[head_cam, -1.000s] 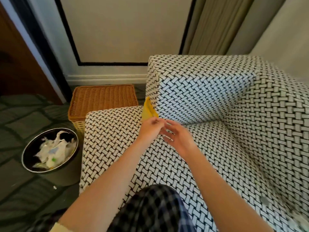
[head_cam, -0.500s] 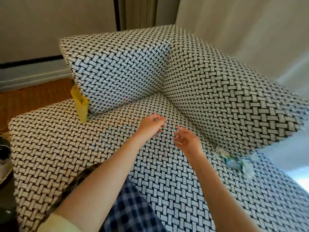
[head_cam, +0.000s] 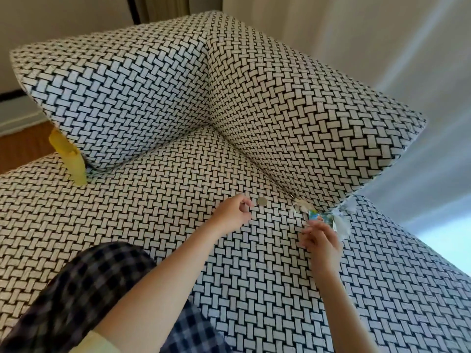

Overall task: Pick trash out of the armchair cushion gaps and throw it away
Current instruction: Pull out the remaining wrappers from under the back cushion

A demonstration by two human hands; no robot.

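Observation:
The armchair's seat cushion (head_cam: 178, 194) has a black-and-white woven pattern. A yellow wrapper (head_cam: 70, 159) sticks out of the gap under the left cushion. A small round silver disc (head_cam: 261, 201) lies on the seat by the right-hand gap. Crumpled white paper (head_cam: 302, 206), a blue-green wrapper (head_cam: 321, 218) and white tissue (head_cam: 341, 226) are wedged under the right cushion's corner (head_cam: 331, 194). My left hand (head_cam: 234, 212) hovers just left of the disc, fingers loosely curled and holding nothing. My right hand (head_cam: 322, 239) reaches up to the blue-green wrapper, fingertips at its lower edge.
Two big upright cushions (head_cam: 127, 93) meet in a corner behind the seat. My checked-trousered knee (head_cam: 84, 289) rests on the seat's front. A wood-coloured surface (head_cam: 23, 143) shows at far left, pale curtains (head_cam: 407, 59) at right.
The view swung right, away from the bin and basket. Both hands left the yellow wrapper's spot and moved right across the seat; the right hand now reaches the trash under the right cushion.

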